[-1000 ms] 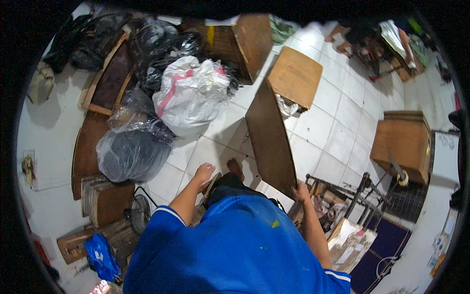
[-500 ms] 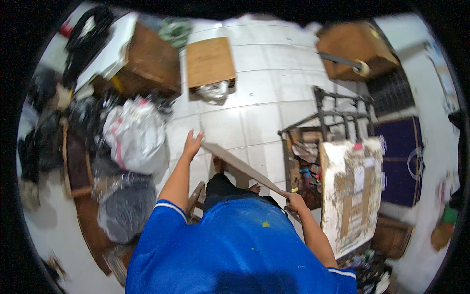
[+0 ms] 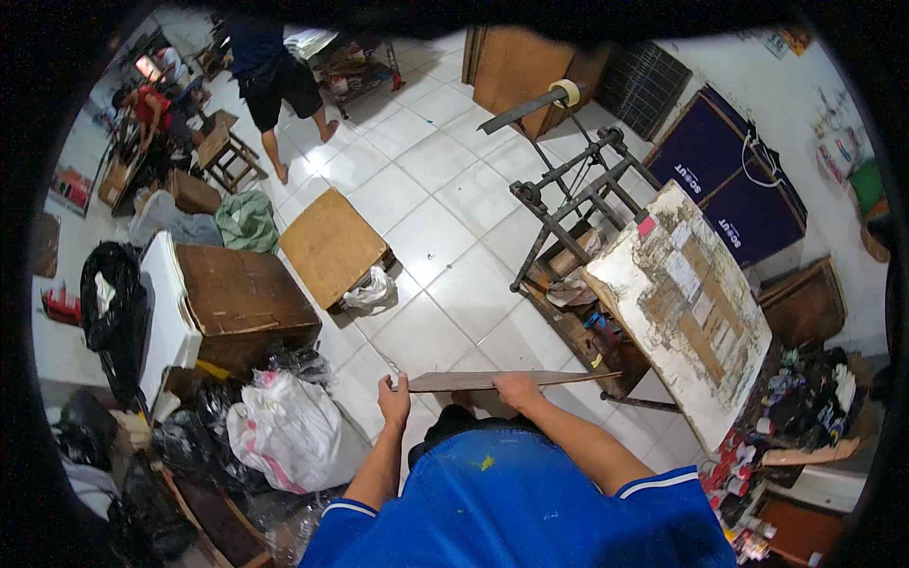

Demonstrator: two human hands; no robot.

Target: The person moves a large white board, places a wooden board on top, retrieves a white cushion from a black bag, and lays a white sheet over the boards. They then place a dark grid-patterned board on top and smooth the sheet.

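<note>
A thin flat brown board (image 3: 454, 381) lies across in front of my waist, seen almost edge-on. My right hand (image 3: 519, 391) grips its near edge around the middle, fingers wrapped over it. At the board's left end is my left hand (image 3: 395, 396), with fingers bent and closed against that end; the exact hold is partly hidden. The board's right end reaches toward a dark metal-framed stand (image 3: 578, 189). Leaning on that stand is a worn white panel (image 3: 686, 312) patched with brown tape.
A wooden stool (image 3: 331, 244) stands ahead on the white tiles. Left of me are a stuffed white sack (image 3: 294, 431), black bags and a brown cabinet (image 3: 248, 292). Spray cans and clutter (image 3: 805, 407) fill the right. One person (image 3: 270, 80) stands far off; another in red (image 3: 151, 114) bends beyond.
The board has swung from slanting to nearly level across me. My right hand has shifted from its near end to its middle. My view has turned leftward, bringing other people into sight.
</note>
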